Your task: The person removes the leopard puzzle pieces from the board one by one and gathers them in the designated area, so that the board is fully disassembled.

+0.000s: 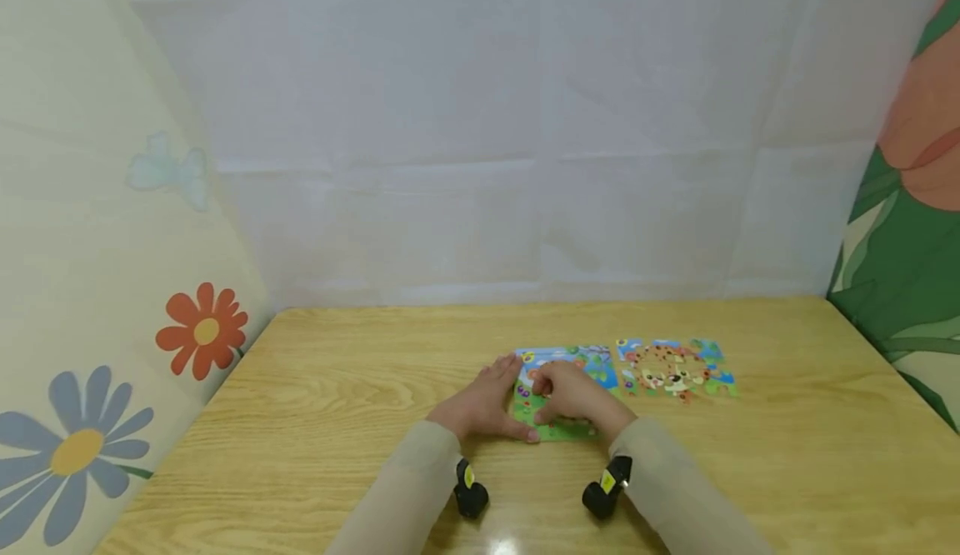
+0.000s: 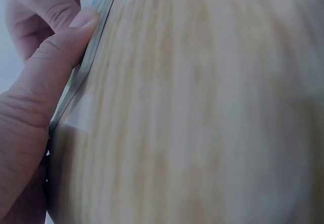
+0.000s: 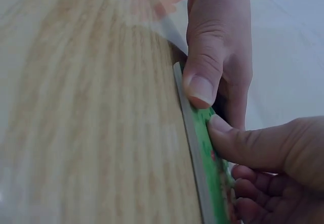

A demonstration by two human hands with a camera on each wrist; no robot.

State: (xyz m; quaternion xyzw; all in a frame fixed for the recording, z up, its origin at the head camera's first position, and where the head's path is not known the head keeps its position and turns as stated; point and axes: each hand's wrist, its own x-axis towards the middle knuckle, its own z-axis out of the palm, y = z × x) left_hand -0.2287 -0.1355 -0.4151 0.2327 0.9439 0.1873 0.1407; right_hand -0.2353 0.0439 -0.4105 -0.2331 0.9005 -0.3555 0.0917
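Note:
A colourful picture puzzle board, with a green lower part and a blue upper part, lies on the table under both hands. My left hand rests at its left edge, fingers extended along the side and thumb pressing the near left corner. Over the middle of the board is my right hand, its fingers curled and its thumb tip touching the green surface. No piece shows between the right thumb and fingers. The right hand covers part of the picture.
Right of the board lies a second puzzle picture of a spotted animal, with gaps among its pieces. Both lie on a wooden table. A white cloth hangs behind, and flower-printed panels stand at the sides.

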